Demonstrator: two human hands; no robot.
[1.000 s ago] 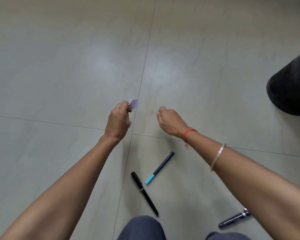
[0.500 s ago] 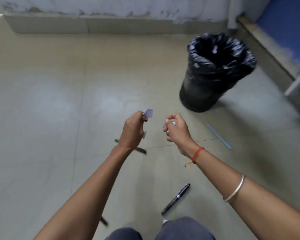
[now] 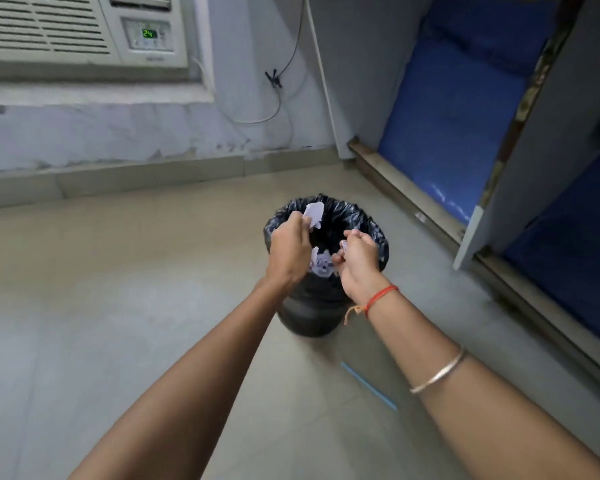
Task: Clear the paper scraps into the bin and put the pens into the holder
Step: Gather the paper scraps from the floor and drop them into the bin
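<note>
Paper scraps [image 3: 314,213] are in our hands now, above the open mouth of the bin [image 3: 326,306]. Nearest to us on the floor lies one thin blue pen [image 3: 368,385], just on our side of the bin and under our right forearm; it is not picked up yet. No holder shows in the view, so we judge the pen part of the task is not yet started, and we cannot tell how many pens remain.

Further out, our left hand [image 3: 290,252] is closed in a pinch on a white scrap at the far rim of the bin. Our right hand [image 3: 357,259] is curled over the near right rim with a small piece at its fingertips; how firmly it is held we cannot tell. Between both hands some pale scraps [image 3: 321,265] hang over the opening, and it seems they are falling. We judge the scrap step is almost finished.

Beyond the bin the floor is free up to the wall. To the right, a cabinet edge [image 3: 468,237] and a low wooden frame stand near the bin, so there is more room on the left side.
</note>
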